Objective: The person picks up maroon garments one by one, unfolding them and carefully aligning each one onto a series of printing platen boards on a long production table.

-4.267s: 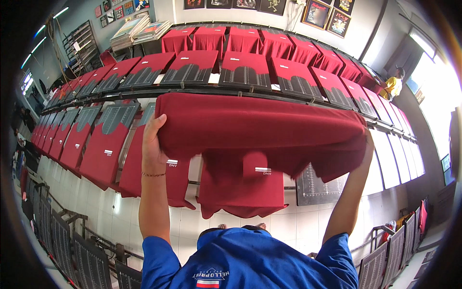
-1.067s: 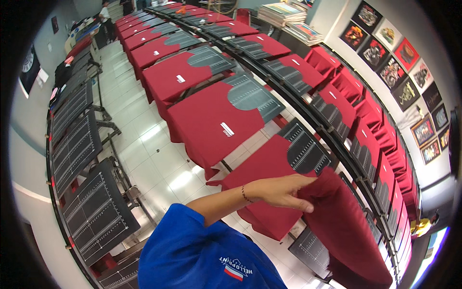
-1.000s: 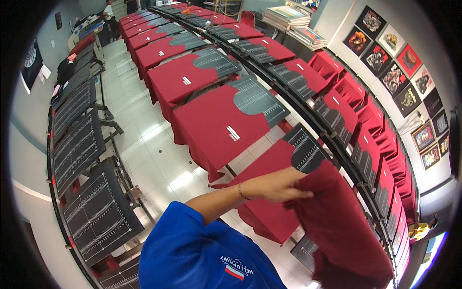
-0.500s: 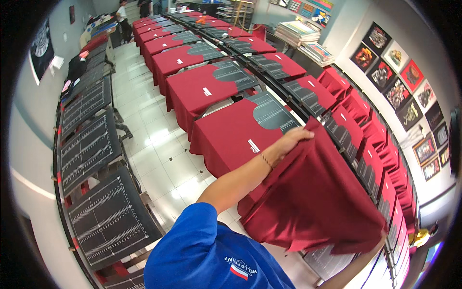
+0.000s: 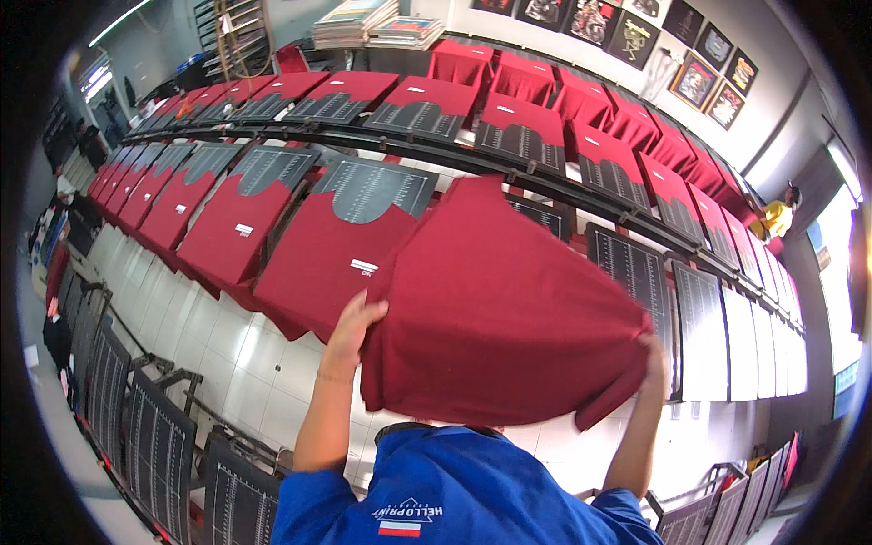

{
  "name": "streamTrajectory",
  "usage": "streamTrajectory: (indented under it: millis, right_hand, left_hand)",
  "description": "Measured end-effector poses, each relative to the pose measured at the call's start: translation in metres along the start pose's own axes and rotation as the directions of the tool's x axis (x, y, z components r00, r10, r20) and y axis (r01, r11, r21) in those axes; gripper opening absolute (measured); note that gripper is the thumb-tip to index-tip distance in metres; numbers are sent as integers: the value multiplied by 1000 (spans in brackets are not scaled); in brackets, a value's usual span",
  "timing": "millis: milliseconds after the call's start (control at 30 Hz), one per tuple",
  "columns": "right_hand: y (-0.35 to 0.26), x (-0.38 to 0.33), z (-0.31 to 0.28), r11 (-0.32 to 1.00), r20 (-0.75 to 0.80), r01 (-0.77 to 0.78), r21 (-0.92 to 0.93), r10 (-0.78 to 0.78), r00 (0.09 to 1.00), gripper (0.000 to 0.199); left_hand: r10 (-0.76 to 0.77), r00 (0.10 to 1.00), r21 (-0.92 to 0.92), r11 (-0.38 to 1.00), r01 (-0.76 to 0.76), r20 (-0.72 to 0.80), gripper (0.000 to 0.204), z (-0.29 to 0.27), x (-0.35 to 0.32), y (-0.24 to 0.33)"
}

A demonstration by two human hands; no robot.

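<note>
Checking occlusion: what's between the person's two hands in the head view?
The head view shows the dark red shirt stretched across the whole span, held at its lower corners by the left hand and the right hand. Nothing else lies between them.

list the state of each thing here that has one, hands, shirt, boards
left hand: shut on the dark red cotton t-shirt's left edge
right hand: shut on its right edge
dark red cotton t-shirt: held up, spread between both hands
dark ruled printing board: bare, no shirt on it
neighbouring board to the left: dressed with a red shirt
</note>
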State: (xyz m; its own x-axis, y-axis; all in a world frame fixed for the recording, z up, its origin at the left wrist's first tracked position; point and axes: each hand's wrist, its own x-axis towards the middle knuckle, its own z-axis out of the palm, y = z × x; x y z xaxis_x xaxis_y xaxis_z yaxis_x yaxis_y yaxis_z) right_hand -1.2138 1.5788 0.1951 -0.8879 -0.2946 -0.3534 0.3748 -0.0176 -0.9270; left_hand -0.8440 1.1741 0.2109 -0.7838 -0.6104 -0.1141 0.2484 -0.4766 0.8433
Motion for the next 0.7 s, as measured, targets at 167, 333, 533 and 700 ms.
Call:
streamTrajectory:
  millis: [167,333,533,700]
  right_hand:
    - [156,-25,-23,931,33,-323,173,322,946,19]
    - [214,-39,-33,908,8,-397,134,400,917,31]
    - [242,-56,-52,881,-19,-462,100,466,885,33]
    - [267,-53,-71,760,-111,-646,-71,638,762,29]
  left_hand:
    - [-266,964,-28,964,265,-30,42,-106,-25,-145]
    - [-270,953,-99,961,258,-137,41,-148,-53,-200]
    - [-351,908,-51,936,349,-230,39,-175,-79,-221]
    - [-433,794,296,763,574,-426,36,-206,-77,-244]
